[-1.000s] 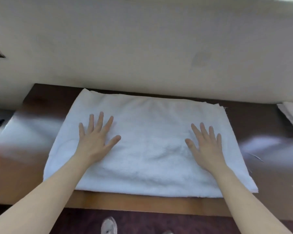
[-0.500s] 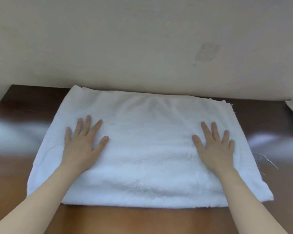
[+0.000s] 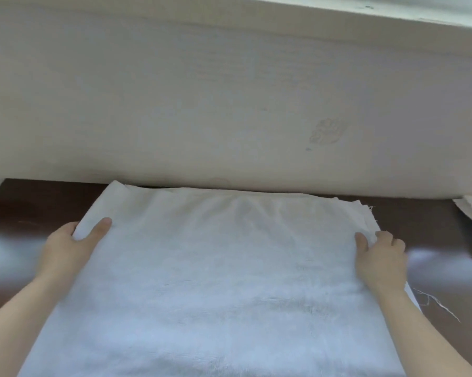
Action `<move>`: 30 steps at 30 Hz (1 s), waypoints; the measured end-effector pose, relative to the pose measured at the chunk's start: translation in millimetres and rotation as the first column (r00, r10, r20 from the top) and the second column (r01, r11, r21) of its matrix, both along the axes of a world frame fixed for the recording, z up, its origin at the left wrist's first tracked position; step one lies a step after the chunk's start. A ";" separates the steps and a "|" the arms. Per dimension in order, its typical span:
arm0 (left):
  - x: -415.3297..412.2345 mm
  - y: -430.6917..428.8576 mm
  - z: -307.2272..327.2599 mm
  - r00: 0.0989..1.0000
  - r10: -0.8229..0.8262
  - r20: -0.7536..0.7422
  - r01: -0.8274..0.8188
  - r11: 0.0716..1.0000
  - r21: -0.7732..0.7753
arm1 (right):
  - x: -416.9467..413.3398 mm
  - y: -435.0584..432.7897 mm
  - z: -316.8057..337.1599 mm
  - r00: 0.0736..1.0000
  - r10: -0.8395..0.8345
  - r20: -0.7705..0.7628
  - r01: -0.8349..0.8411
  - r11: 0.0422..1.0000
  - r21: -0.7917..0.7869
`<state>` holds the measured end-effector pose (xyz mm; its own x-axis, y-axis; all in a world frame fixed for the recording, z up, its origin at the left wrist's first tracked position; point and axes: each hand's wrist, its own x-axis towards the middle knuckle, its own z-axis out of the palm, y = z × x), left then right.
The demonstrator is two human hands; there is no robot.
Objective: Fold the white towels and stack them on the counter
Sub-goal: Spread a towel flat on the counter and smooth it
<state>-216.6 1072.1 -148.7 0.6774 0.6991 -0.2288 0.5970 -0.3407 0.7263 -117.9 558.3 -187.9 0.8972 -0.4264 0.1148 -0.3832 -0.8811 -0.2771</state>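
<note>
Since the left hand (image 3: 69,246) and the right hand (image 3: 379,257) each pinch one side edge of the white towel (image 3: 229,268), which lies flat on the counter (image 3: 39,202) between them, both should lift together and keep the edges lined up.

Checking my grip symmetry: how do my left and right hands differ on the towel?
The left hand hides its fingers under the smooth edge of the white towel; the right hand shows curled knuckles at the frayed edge. The left thumb reaches farther onto it than the right. Both grip side edges, thumbs on top.
</note>
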 end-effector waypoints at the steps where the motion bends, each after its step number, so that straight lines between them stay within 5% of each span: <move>1: -0.6 -1.0 1.7 1.000 -0.004 0.009 0.004 1.000 0.000 | 0.3 1.3 1.0 1.000 -0.015 0.005 0.015 1.000 0.016; 6: -15.4 2.3 4.3 0.999 0.002 0.034 -0.007 0.989 0.149 | 0.7 4.2 6.8 0.985 0.156 -0.078 -0.166 0.978 -0.127; 11: -30.1 13.0 -12.8 0.992 0.034 -0.123 -0.002 0.967 0.256 | -2.6 4.0 8.4 0.983 0.163 -0.086 -0.174 0.973 -0.149; 16: -0.5 19.5 -9.4 0.987 -0.138 0.077 0.110 0.950 0.292 | 3.5 9.0 14.8 0.980 0.059 -0.189 -0.062 0.998 -0.009; 19: 16.9 15.4 2.3 0.984 -0.157 0.085 0.147 0.982 0.115 | 3.0 13.2 15.8 0.979 0.079 -0.187 -0.083 0.997 -0.010; 24: 23.9 29.2 13.3 0.946 0.014 0.325 -0.057 0.991 0.123 | 0.5 15.0 13.8 0.986 0.116 -0.116 -0.125 0.989 -0.075; 30: 32.6 41.5 -9.4 0.996 -0.045 0.072 0.032 0.983 0.179 | -1.8 12.1 7.3 0.991 0.121 0.059 -0.107 0.974 -0.201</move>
<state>-184.0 1113.5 -158.1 0.7150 0.6973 -0.0512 0.5272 -0.4895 0.6946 -119.8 570.4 -180.6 0.9253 -0.2843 0.2510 -0.2627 -0.9578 -0.1166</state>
